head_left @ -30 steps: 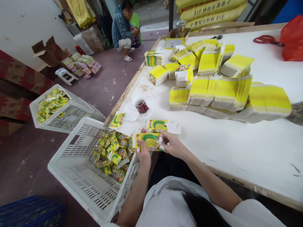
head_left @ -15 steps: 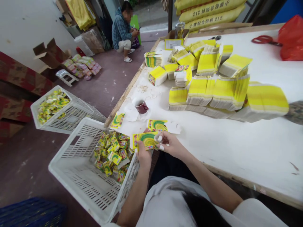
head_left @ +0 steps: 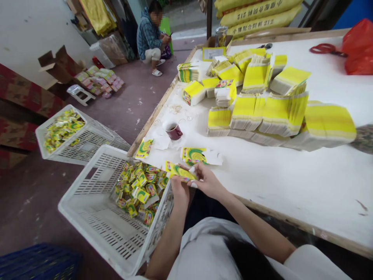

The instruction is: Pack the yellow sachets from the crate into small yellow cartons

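A small yellow-and-green printed carton (head_left: 177, 171) is held over the crate's edge, tilted, in front of my body. My left hand (head_left: 180, 189) grips it from below and the left, closed around its side. At its right end, my right hand (head_left: 209, 181) pinches with thumb and fingers; what is inside that end cannot be made out. Just behind the hands, a similar carton with a torn white flap (head_left: 214, 157) lies on the white table (head_left: 279, 175). Another flat yellow-green carton (head_left: 144, 148) rests by the table's corner edge.
Below left stands a white crate (head_left: 87, 229) holding many small cartons (head_left: 142, 194); a second crate (head_left: 78, 151) is behind it. A mug (head_left: 175, 133) and stacks of yellow cardboard (head_left: 247, 109) occupy the table. Scissors (head_left: 323, 48) lie farther right. A person (head_left: 150, 39) squats beyond.
The carton has tipped from facing me to a flatter, more slanted angle. My right fingers have closed in on its right end, and my left hand has turned slightly.
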`<act>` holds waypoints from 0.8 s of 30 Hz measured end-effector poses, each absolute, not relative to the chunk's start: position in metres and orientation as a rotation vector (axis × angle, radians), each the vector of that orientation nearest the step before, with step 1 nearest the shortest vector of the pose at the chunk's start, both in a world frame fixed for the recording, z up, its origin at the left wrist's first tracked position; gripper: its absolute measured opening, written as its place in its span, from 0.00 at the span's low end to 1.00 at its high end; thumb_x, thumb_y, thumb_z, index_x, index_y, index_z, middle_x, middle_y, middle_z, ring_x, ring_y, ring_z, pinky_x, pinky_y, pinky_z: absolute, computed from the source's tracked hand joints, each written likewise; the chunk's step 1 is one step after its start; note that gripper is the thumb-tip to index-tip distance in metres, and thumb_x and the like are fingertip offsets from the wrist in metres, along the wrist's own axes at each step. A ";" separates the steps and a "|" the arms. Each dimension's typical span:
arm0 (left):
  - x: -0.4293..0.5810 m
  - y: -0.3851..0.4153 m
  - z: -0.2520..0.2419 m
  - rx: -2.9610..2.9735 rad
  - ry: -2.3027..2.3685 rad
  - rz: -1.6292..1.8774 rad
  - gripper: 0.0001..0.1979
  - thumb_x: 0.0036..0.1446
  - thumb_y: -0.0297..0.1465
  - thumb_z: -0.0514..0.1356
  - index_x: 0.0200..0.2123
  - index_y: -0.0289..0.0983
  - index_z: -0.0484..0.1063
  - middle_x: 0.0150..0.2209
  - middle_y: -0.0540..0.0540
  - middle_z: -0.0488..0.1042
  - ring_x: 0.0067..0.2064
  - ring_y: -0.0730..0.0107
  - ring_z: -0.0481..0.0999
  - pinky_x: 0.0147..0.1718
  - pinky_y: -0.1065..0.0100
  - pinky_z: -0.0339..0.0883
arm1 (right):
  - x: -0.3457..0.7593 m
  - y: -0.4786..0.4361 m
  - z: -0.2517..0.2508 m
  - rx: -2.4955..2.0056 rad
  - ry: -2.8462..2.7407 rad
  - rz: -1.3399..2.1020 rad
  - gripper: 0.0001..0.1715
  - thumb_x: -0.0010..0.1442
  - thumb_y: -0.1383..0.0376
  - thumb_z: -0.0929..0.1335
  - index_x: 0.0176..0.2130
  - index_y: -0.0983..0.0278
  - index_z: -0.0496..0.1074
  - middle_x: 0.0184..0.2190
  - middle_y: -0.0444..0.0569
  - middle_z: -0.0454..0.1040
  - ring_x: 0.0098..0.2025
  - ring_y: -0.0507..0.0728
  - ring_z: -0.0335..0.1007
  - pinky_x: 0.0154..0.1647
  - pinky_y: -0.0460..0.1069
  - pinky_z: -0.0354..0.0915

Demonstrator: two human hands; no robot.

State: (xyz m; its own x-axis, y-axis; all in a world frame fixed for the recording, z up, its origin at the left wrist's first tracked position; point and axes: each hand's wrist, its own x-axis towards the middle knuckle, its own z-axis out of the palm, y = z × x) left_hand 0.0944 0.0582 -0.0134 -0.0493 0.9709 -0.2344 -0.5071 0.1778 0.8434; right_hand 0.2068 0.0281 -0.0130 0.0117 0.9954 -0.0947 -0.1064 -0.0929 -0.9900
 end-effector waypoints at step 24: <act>0.059 0.067 0.020 1.944 1.239 0.492 0.32 0.44 0.38 0.72 0.52 0.39 0.69 0.43 0.44 0.79 0.43 0.55 0.79 0.44 0.58 0.72 | 0.241 0.023 0.003 -1.250 -1.751 0.387 0.10 0.60 0.69 0.68 0.41 0.56 0.73 0.42 0.49 0.75 0.51 0.61 0.66 0.68 0.64 0.48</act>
